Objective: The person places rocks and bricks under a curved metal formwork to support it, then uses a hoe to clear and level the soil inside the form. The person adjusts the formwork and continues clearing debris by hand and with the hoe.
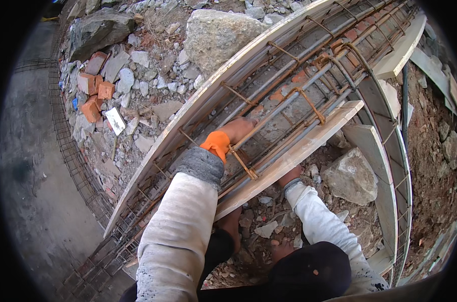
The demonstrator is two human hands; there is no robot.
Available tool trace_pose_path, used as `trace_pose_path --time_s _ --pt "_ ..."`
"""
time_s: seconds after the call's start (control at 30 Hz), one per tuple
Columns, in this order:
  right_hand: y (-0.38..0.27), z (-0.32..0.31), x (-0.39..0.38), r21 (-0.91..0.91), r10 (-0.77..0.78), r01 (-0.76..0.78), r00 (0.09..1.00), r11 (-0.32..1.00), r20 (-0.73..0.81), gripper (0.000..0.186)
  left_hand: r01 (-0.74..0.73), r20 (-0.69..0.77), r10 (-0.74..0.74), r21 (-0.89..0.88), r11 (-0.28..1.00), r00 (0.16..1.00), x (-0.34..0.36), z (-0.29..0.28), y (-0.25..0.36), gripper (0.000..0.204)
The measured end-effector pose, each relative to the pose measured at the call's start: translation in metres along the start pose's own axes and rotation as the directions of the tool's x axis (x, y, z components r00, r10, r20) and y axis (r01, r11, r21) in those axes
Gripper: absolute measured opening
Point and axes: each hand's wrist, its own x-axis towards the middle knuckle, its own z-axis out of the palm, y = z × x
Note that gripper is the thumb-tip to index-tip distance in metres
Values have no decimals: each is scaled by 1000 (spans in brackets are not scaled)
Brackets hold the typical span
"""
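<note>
Your left sleeve (180,216), pale and smudged, lies nearest, ending in a grey cuff and an orange wristband (217,144). Your left hand (238,130) is down among the bars of a rusty rebar cage (310,105); fingers mostly hidden, so you cannot tell whether they are wide, narrow or gripping. The cage runs on both sides of these fingers, its bars slanting from lower left to upper right, with bent ties across them. Beyond them stands a curved far board (198,108); on the near side, between your two hands, runs a straight near board (309,144).

Your right hand (290,175) is at the outer side of that near board; its fingertips are hidden behind the wood, spread and hold cannot be told. Just right of those fingers sits a large angular rock (351,176). Well beyond the left fingers: a pale boulder (221,38); farther left, broken red bricks (106,90) among grey rubble (155,75)
</note>
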Motion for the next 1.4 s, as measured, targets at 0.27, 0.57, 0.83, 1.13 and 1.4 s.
trace_pose_path --time_s 0.27,0.57,0.83,1.13,1.4 --pt "-72 -7 -9 -165 115 -118 993 979 -27 37 -13 35 12 6 1000 999 -8 -10 16 37" --pt "-126 -43 -16 -225 21 10 990 974 137 27 137 120 -132 -36 990 984 -5 -16 21 42" --pt "-104 -16 -10 -273 -91 113 991 955 94 32 15 -60 -24 -148 989 998 -8 3 -3 21" --pt "-112 -36 -13 -392 5 105 963 914 270 27 20 -233 -79 -245 969 969 -11 -4 11 54" --pt "-122 -40 -16 -370 88 23 956 929 280 23 53 -232 -184 -476 878 955 -34 -13 24 61"
